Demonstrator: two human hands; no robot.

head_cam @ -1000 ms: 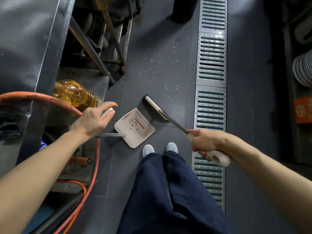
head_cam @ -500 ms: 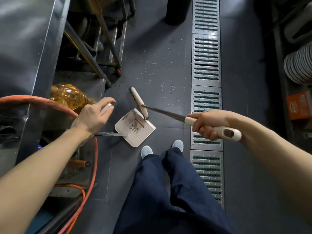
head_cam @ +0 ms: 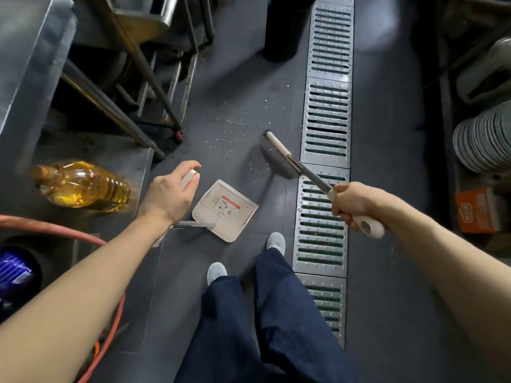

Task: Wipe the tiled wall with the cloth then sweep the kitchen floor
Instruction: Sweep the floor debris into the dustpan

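Note:
My left hand [head_cam: 168, 194] grips the white top of the dustpan's long handle. The white dustpan [head_cam: 225, 210] rests on the dark floor just in front of my shoes. My right hand [head_cam: 352, 201] grips the white handle of a broom [head_cam: 279, 153]. Its white head with dark bristles touches the floor to the upper right of the pan, beside the drain grate. White crumbs [head_cam: 229, 136] lie scattered on the floor beyond the pan. No cloth is in view.
A metal drain grate [head_cam: 326, 128] runs up the floor on the right. A steel counter with legs [head_cam: 154, 111], an oil bottle [head_cam: 83, 186] and an orange hose [head_cam: 55, 230] stand left. Stacked plates [head_cam: 481, 142] and an orange box [head_cam: 475, 211] are at right. A dark bin [head_cam: 284, 29] stands ahead.
The broom head has swung away from the dustpan's mouth, out to the right toward the grate. My left hand and the dustpan have stayed roughly in place.

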